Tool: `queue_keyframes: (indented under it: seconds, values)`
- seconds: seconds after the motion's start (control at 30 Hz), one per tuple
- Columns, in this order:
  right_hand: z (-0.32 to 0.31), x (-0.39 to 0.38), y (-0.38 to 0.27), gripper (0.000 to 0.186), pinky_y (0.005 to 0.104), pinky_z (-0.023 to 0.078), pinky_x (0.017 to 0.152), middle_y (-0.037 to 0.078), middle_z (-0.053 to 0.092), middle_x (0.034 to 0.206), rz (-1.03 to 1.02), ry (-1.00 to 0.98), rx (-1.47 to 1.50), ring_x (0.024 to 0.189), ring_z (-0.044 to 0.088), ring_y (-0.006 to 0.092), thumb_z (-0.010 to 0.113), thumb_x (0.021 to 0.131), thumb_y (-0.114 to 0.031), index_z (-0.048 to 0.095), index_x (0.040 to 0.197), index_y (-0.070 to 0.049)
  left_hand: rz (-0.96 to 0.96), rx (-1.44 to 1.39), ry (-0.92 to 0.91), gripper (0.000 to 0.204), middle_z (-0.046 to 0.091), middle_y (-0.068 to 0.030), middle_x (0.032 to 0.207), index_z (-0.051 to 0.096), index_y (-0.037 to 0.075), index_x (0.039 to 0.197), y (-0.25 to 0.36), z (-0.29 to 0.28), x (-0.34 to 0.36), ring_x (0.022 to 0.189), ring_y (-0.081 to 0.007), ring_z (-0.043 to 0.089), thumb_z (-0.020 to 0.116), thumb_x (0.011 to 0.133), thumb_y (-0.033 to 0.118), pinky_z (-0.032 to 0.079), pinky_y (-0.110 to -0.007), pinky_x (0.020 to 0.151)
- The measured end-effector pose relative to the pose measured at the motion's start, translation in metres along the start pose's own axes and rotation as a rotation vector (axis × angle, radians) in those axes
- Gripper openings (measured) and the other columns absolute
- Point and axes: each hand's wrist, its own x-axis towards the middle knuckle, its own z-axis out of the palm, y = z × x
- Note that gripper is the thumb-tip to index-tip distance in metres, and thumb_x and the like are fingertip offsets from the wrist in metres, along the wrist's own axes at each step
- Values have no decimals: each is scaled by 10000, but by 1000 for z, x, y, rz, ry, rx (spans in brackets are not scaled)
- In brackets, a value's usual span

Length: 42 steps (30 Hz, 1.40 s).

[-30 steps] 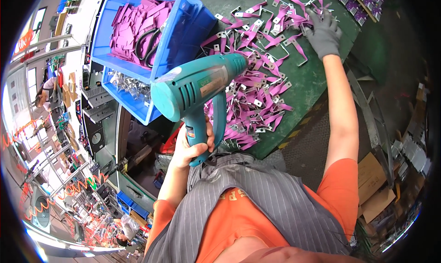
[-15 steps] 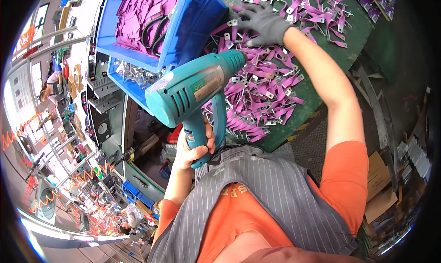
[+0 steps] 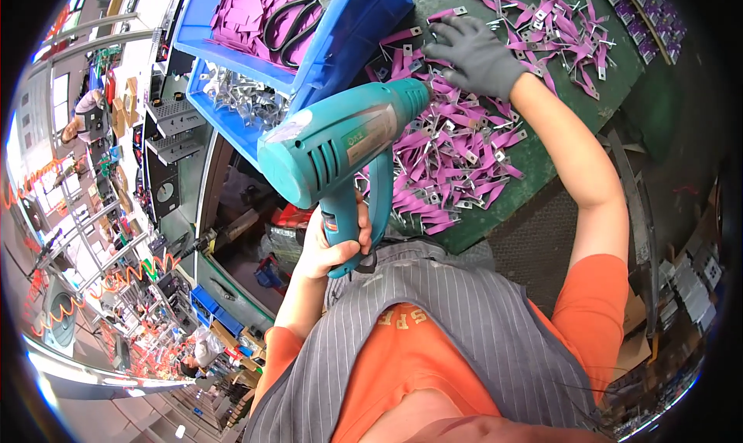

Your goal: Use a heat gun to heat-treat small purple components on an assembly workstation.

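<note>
My bare left hand [image 3: 338, 240] is wrapped round the grip of a teal heat gun [image 3: 340, 137]. Its nozzle points away and to the right, over a pile of metal strips with purple sleeves [image 3: 457, 153]. In a dark grey glove, my right hand [image 3: 478, 56] is spread over the far part of that pile, fingers stretched out and close to several strips. Whether the fingertips touch them, I cannot tell. More purple-sleeved strips [image 3: 553, 29] lie scattered to the right of the glove.
Left of the pile, a blue bin [image 3: 360, 37] holds purple sleeves and black-handled scissors [image 3: 290, 25]. Beneath it, another blue bin [image 3: 224, 129] contains bare metal pieces. The green tabletop [image 3: 619, 75] ends at the right, with purple pieces in rows [image 3: 646, 21] beyond.
The whole view has shifted slightly. My right hand has drawn a little toward me over the strips, its fingers less spread. The heat gun stays in my left hand.
</note>
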Motion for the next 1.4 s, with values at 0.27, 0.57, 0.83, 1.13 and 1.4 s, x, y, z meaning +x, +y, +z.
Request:
queue_keyframes:
  seconds: [0.27, 0.57, 0.83, 1.13, 1.4]
  values:
    - [-17, -43, 15, 258, 381, 360, 908, 81, 595, 981, 180, -47, 162, 1016, 514, 257, 530, 817, -298, 613, 956, -98, 21, 46, -95, 673, 474, -84, 864, 367, -15, 1142, 8, 12, 30, 686, -156, 515, 710, 583, 135, 469, -285, 550]
    - [-15, -154, -7, 241, 263, 450, 723, 84, 619, 977, 683, 482, 583, 822, 579, 160, 483, 880, -174, 599, 1050, -49, 172, 286, -138, 487, 508, -62, 804, 414, 15, 1047, 28, 40, 97, 650, -128, 528, 628, 610, 34, 451, -259, 576]
    - [36, -199, -33, 230, 176, 432, 585, 18, 634, 907, 1030, 638, 1097, 692, 555, 48, 456, 909, -157, 607, 1054, -64, 163, 366, -127, 545, 491, -77, 890, 411, -20, 1124, 30, 47, 108, 714, -141, 519, 628, 629, 55, 474, -271, 594]
    - [41, -200, -35, 212, 181, 441, 592, 13, 632, 887, 1003, 791, 1206, 700, 566, 57, 465, 908, -164, 622, 1002, -57, 172, 396, -130, 531, 499, -79, 893, 421, -24, 1120, 33, 56, 112, 712, -145, 529, 616, 630, 42, 475, -269, 598]
    - [44, -199, -37, 201, 182, 444, 584, 10, 635, 882, 1015, 832, 1213, 693, 577, 61, 492, 898, -175, 626, 994, -62, 161, 491, -118, 513, 505, -85, 892, 425, -18, 1117, 36, 56, 109, 710, -146, 530, 602, 637, 19, 475, -276, 597]
